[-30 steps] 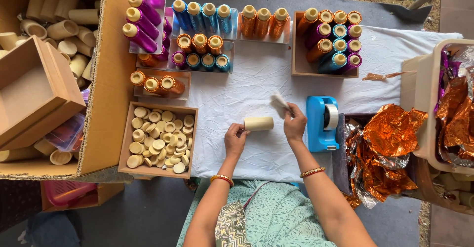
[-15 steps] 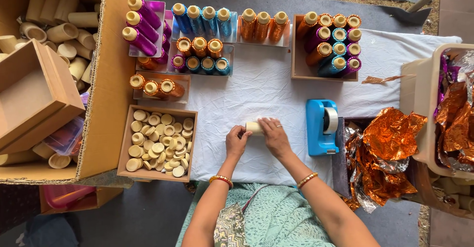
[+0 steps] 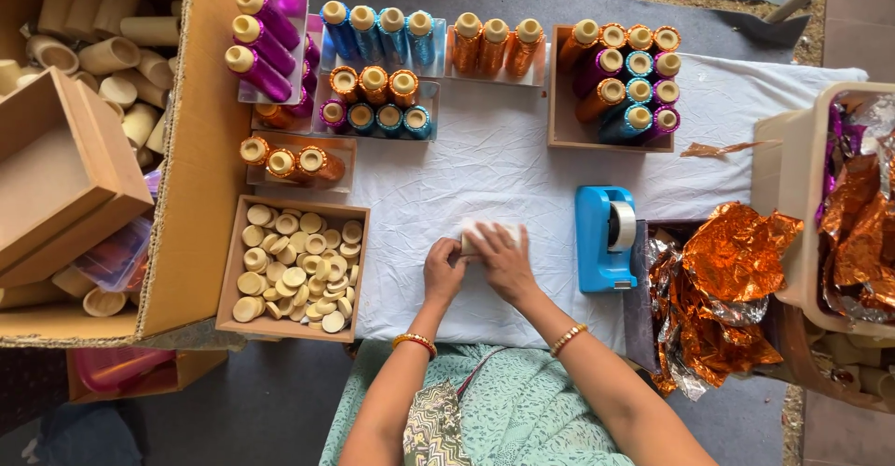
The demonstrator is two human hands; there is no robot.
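1. Cardboard tube point(image 3: 469, 239) lies sideways on the white-clothed surface point(image 3: 522, 168), mostly hidden: pale, plain, a white strip over it.
2. Left hand point(image 3: 444, 270) pinches its end; right hand point(image 3: 503, 261) presses flat on top.
3. Risk: uneven pressure could roll it, creasing the strip.
4. Beyond, the blue tape dispenser point(image 3: 603, 238) sits close enough to bump.

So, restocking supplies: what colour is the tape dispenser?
Blue tape dispenser, clearest in the head view.

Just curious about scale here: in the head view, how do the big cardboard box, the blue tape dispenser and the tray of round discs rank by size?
1. Big cardboard box
2. Tray of round discs
3. Blue tape dispenser
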